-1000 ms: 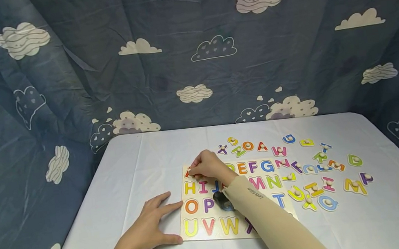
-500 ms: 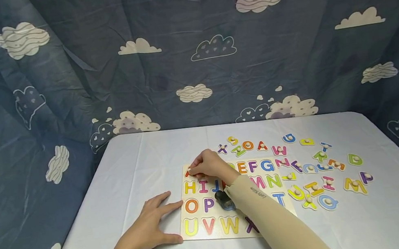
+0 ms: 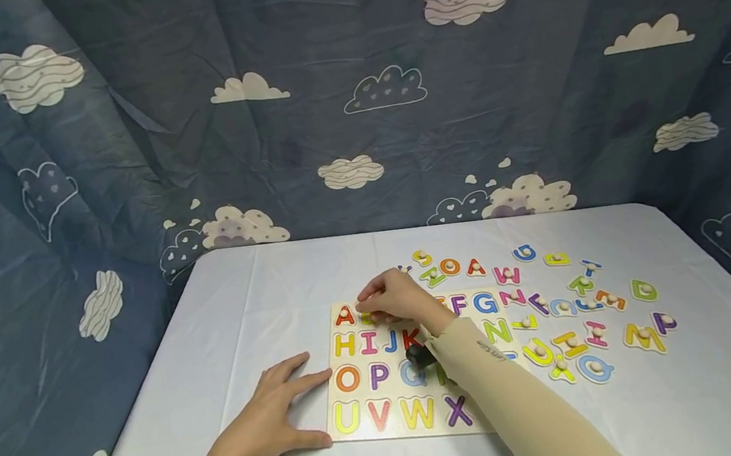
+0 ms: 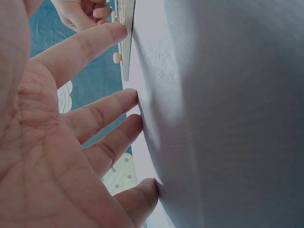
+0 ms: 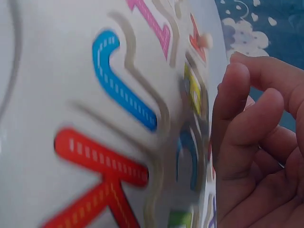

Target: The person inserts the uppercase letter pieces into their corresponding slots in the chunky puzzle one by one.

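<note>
A pale alphabet puzzle board (image 3: pixel 385 399) lies on the white table with printed letters in rows. The red letter A piece (image 3: pixel 345 315) sits at its top left corner, and its wooden knob shows in the right wrist view. My right hand (image 3: pixel 404 300) hovers just right of this piece, over the top row; in the right wrist view its loosely bent fingers (image 5: pixel 251 118) hold nothing. At the board's left edge rests my left hand (image 3: pixel 268 416), fingers spread, index finger and thumb at the edge. Other fingertips (image 4: pixel 127 97) touch the tabletop in the left wrist view.
Several loose knobbed letter pieces lie right of and behind the board, among them a yellow M (image 3: pixel 645 337), a blue Q (image 3: pixel 595 369) and a green D (image 3: pixel 643 290). A dark curtain (image 3: pixel 301 137) with cloud prints hangs behind the table.
My right hand has let go of the letter A piece's knob and moved a little to the right, uncovering the piece. The left hand stays at the board's edge.
</note>
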Action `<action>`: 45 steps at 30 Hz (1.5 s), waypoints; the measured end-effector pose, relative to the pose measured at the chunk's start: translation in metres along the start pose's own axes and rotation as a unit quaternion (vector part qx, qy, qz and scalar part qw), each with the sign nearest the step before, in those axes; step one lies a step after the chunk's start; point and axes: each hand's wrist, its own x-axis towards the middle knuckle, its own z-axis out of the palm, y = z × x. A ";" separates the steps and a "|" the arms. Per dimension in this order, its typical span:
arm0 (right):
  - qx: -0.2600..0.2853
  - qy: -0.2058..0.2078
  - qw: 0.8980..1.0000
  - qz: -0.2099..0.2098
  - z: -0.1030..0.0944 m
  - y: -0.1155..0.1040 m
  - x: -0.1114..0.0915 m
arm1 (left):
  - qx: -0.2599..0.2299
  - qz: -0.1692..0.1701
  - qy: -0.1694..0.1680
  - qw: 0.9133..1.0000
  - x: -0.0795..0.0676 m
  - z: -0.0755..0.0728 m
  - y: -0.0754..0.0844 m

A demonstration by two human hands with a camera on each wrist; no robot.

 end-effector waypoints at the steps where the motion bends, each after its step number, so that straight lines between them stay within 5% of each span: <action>1: 0.001 0.002 1.000 0.000 -0.002 0.001 0.000 | -0.001 -0.001 0.000 1.000 0.000 0.000 0.000; 14: 0.013 0.011 1.000 -0.026 -0.043 0.017 -0.003 | 0.000 -0.015 0.001 1.000 0.001 0.003 -0.001; 27: -0.009 0.044 0.999 0.016 -0.090 0.038 -0.011 | 0.001 0.002 0.004 1.000 0.001 0.002 -0.001; 45: -0.044 0.065 0.997 0.012 -0.152 0.075 -0.034 | 0.000 -0.011 0.006 1.000 0.000 0.002 0.002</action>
